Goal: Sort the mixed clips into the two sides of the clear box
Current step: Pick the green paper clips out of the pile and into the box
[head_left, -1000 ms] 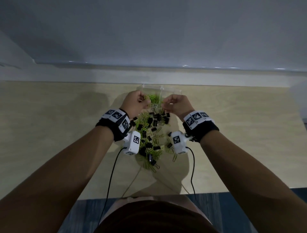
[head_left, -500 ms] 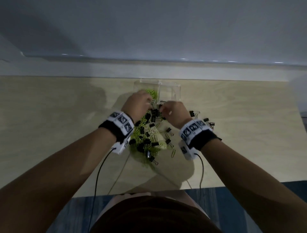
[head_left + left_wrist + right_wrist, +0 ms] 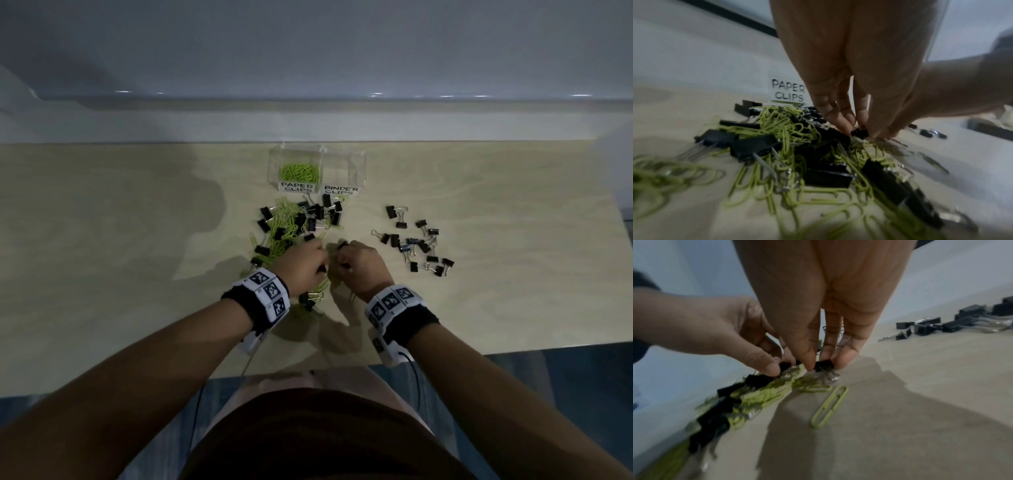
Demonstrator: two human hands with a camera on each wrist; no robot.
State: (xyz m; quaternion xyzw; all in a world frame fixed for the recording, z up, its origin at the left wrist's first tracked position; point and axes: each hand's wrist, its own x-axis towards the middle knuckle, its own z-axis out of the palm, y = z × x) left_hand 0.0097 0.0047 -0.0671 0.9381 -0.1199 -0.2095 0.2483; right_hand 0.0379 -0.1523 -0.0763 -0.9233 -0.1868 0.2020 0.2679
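Observation:
The clear box (image 3: 359, 164) stands at the back of the table. Its left side, labelled PAPER CLIPS (image 3: 787, 91), holds green paper clips (image 3: 299, 171); its right side, labelled BINDER CLIPS, looks bare. In front of it lies the mixed pile (image 3: 291, 226) of green paper clips and black binder clips. My left hand (image 3: 859, 130) pinches a small black binder clip (image 3: 858, 133) at the pile's near right edge. Right beside it, my right hand (image 3: 823, 364) pinches another black binder clip (image 3: 824, 364) just above the table.
A separate scatter of black binder clips (image 3: 416, 243) lies on the table to the right of my hands. A single green paper clip (image 3: 829, 407) lies near my right hand. The wooden table's front edge (image 3: 479, 349) runs close behind my wrists.
Both hands have drawn back from the box's front towards me, to the near edge of the pile. The box and the scatter of binder clips at the right are now uncovered.

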